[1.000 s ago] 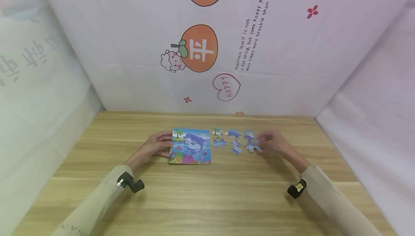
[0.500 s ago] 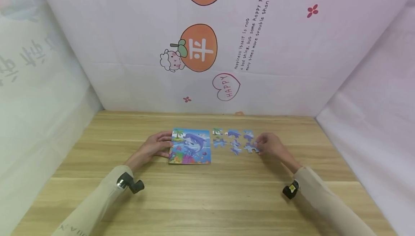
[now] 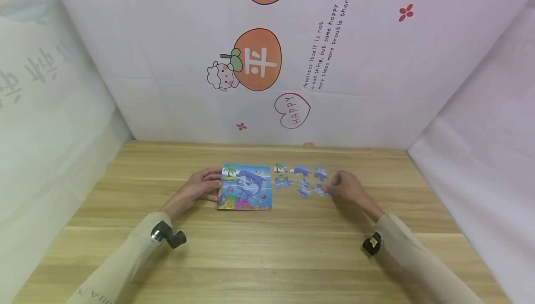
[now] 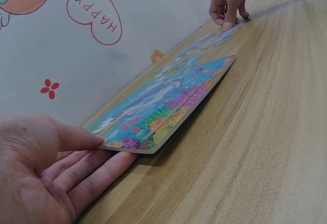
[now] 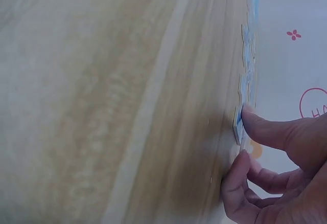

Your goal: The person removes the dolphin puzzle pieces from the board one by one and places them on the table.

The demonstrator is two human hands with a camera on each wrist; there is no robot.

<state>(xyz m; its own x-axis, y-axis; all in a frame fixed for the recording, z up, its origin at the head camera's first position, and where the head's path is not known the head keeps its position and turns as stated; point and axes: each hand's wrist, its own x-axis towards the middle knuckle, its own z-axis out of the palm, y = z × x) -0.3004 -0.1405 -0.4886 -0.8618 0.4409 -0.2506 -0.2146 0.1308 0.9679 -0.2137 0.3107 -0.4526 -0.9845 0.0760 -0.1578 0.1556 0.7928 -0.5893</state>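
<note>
My left hand [image 3: 196, 189] grips the left edge of a square dolphin picture board [image 3: 246, 192], thumb on top and fingers beneath. In the left wrist view the board's near edge is tilted up off the table. To the right lie several jigsaw pieces: a palm-tree piece [image 3: 280, 168], a dolphin-head piece [image 3: 301, 171], and water and body pieces below. My right hand [image 3: 347, 186] is at the lower right of this group. Its thumb presses on the jigsaw piece [image 5: 238, 124] at the end, and its other fingers are bent beside that piece's edge.
All this rests on a wooden table [image 3: 267, 253]. A white printed cloth [image 3: 355, 113] rises behind the table's far edge, with more white cloth at both sides. A black wrist camera [image 3: 168, 235] sits on the left sleeve, another on the right.
My right hand has shifted slightly left and toward me, and its thumb now covers part of the lower-right jigsaw piece. The left hand and picture board have stayed put.
</note>
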